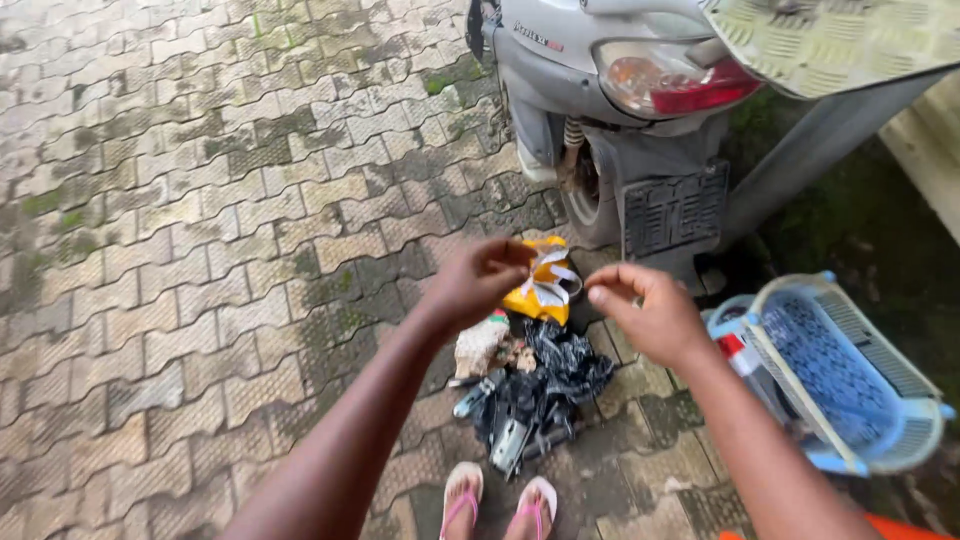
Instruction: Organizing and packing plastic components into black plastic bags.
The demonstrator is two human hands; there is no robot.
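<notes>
My left hand (478,282) pinches the top of a crumpled yellow and white wrapper (541,284) and holds it up in front of me. Close on its right, my right hand (647,312) has thumb and forefinger pressed together, apart from the wrapper; whether anything is between them I cannot tell. Below both hands a heap of black plastic bags and other litter (532,390) lies on the paving. My feet in pink flip-flops (497,503) stand just in front of the heap.
A grey scooter (600,90) is parked just beyond the heap, rear wheel toward me. A light blue plastic basket (845,375) with a bottle beside it lies on the right. Wet, mossy interlocking pavers (200,230) spread to the left. A grey post slants at upper right.
</notes>
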